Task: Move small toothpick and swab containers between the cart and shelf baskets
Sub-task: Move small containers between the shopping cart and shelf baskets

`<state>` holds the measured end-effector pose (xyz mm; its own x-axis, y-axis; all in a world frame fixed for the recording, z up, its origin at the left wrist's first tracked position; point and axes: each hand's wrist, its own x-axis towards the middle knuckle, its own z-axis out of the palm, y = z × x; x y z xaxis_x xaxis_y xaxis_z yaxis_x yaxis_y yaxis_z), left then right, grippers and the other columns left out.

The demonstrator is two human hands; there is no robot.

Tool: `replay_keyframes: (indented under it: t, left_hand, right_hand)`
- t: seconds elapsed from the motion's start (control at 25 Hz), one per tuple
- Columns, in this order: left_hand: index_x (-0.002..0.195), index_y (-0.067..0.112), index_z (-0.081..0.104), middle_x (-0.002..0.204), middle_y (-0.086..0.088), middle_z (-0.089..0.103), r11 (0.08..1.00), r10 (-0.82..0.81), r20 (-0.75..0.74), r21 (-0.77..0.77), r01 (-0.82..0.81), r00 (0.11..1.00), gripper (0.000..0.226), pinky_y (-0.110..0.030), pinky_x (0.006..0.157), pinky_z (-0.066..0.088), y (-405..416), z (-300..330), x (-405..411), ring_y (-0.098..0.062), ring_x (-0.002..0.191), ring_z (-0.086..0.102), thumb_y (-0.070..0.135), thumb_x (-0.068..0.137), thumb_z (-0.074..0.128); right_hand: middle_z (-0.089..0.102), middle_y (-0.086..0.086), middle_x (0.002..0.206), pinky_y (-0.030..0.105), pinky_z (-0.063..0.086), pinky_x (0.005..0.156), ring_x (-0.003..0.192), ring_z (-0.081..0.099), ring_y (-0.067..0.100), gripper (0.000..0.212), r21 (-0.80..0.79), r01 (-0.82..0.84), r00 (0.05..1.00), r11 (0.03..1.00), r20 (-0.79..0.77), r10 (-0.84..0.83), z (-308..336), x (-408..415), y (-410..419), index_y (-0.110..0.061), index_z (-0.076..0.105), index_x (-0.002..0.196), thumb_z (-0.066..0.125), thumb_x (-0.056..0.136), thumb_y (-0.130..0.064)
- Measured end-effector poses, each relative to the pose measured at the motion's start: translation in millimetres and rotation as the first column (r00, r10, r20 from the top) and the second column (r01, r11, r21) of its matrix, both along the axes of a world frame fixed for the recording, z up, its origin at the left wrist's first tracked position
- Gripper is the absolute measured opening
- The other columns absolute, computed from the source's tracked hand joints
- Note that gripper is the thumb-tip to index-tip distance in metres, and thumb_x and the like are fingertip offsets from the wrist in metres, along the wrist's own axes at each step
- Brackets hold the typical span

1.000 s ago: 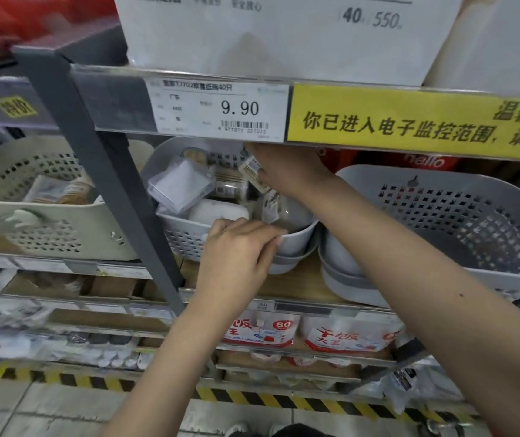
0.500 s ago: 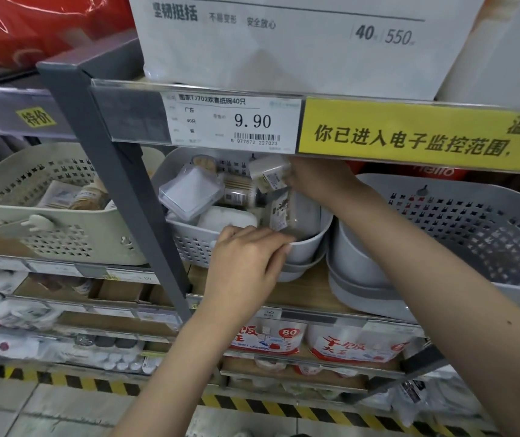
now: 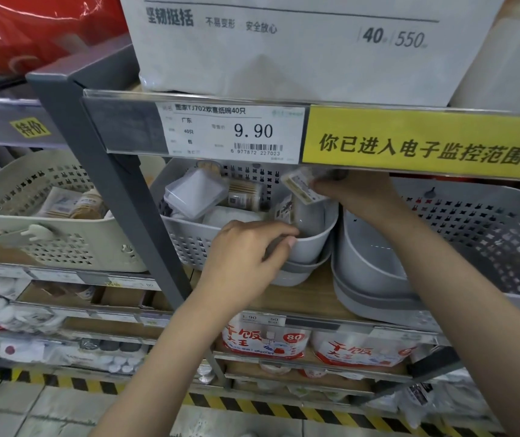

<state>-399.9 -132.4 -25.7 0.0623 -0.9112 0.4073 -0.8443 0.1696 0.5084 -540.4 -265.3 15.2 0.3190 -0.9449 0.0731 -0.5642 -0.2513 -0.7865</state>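
Note:
A grey perforated basket point(image 3: 189, 238) stands on the wooden shelf and holds clear square boxes point(image 3: 195, 192), toothpick tubes point(image 3: 244, 197) and white packs. My left hand point(image 3: 249, 257) grips the basket's front rim at its right end. My right hand point(image 3: 353, 192) reaches in under the upper shelf edge and pinches a small labelled toothpick container point(image 3: 301, 187) above the basket's right end. Another small labelled container point(image 3: 283, 211) stands upright inside, just below it.
A cream basket point(image 3: 63, 247) with small bottles stands to the left beyond a grey upright post point(image 3: 120, 197). A larger grey basket point(image 3: 488, 244) stands to the right. A price rail point(image 3: 236, 132) and a yellow sign point(image 3: 425, 143) overhang the baskets. Packaged goods fill the lower shelves.
My right hand has lifted the small container up and slightly right, toward the underside of the upper shelf. My left hand has stayed on the basket rim. The camera has moved closer.

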Motion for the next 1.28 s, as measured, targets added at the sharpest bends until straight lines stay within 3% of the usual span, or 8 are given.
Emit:
replay_keyframes:
  t: [0.2,0.32,0.44,0.56,0.8,0.92,1.04,1.28]
  left_hand:
    - [0.105,0.021,0.069,0.099,0.006,0.071,0.999,0.024,-0.149,0.036,-0.019,0.989,0.025,-0.033,0.079,0.053,-8,12,16,-0.01,0.089,0.065,0.026,0.09,0.051]
    - [0.108,0.014,0.068,0.11,-0.006,0.067,0.969,0.242,-0.009,-0.059,-0.242,0.97,0.021,-0.029,0.077,0.046,-22,27,44,-0.024,0.101,0.06,0.015,0.09,0.056]
    - [0.128,0.01,0.053,0.133,-0.016,0.051,0.889,0.397,0.288,0.113,-0.443,0.871,0.047,-0.037,0.094,0.04,-40,33,67,-0.034,0.123,0.043,0.031,0.087,0.06]
    - [0.136,0.008,0.037,0.132,-0.021,0.045,0.782,0.409,0.368,0.33,-0.528,0.835,0.065,-0.046,0.097,0.039,-50,22,75,-0.039,0.126,0.037,0.039,0.085,0.061]
    - [0.125,-0.001,0.047,0.118,-0.022,0.054,0.791,0.537,0.268,0.17,-0.588,0.8,0.05,-0.042,0.086,0.04,-52,17,74,-0.038,0.116,0.044,0.033,0.088,0.054]
    - [0.098,0.003,0.06,0.094,-0.017,0.061,0.85,0.511,0.073,0.105,-0.516,0.857,0.041,-0.035,0.072,0.042,-46,26,65,-0.032,0.098,0.056,0.042,0.087,0.055]
    - [0.069,0.014,0.051,0.061,-0.006,0.048,0.916,0.4,-0.362,0.178,-0.359,0.842,0.035,-0.025,0.054,0.031,-35,38,53,-0.013,0.055,0.046,0.041,0.09,0.055]
    - [0.101,0.031,0.059,0.097,0.015,0.069,0.993,0.118,-0.78,0.08,-0.09,0.614,0.015,-0.021,0.076,0.046,-8,44,42,0.004,0.087,0.063,0.027,0.087,0.063]
  right_hand:
    - [0.059,-0.001,0.097,0.012,0.036,0.06,0.083,0.049,0.006,0.021,0.03,-0.009,1.0,1.0,-0.01,0.009,0,1,-2,-0.016,0.066,0.1,0.069,0.084,-0.029]
    - [0.053,-0.01,0.093,-0.005,0.03,0.051,0.079,0.044,0.0,0.014,0.044,-0.019,1.0,0.999,-0.007,0.02,1,0,-1,-0.029,0.059,0.096,0.068,0.085,-0.03]
    - [0.053,-0.009,0.096,0.005,0.033,0.055,0.088,0.045,0.003,0.018,0.026,-0.033,0.999,0.999,0.01,0.033,1,1,1,-0.031,0.058,0.1,0.068,0.086,-0.028]
    - [0.053,-0.01,0.097,0.014,0.03,0.062,0.09,0.046,0.003,0.017,0.01,-0.04,0.999,0.999,-0.004,0.04,1,-1,2,-0.031,0.057,0.099,0.067,0.086,-0.031]
    - [0.054,-0.008,0.097,0.0,0.032,0.055,0.089,0.046,0.004,0.025,-0.016,-0.05,0.998,0.999,-0.032,0.049,-1,-2,1,-0.023,0.063,0.109,0.067,0.086,-0.033]
    - [0.053,-0.009,0.099,0.01,0.031,0.06,0.091,0.045,0.004,0.027,-0.022,-0.062,0.998,0.998,-0.009,0.062,-3,-3,1,-0.023,0.062,0.112,0.067,0.086,-0.032]
    - [0.052,-0.009,0.101,0.008,0.028,0.064,0.094,0.043,0.003,0.032,-0.048,-0.06,0.998,0.997,0.015,0.061,-2,-2,1,-0.021,0.06,0.117,0.067,0.087,-0.028]
    - [0.058,-0.003,0.095,0.0,0.031,0.057,0.084,0.046,0.003,0.019,-0.096,-0.059,0.997,0.994,-0.053,0.054,7,-7,16,-0.017,0.064,0.102,0.068,0.086,-0.027]
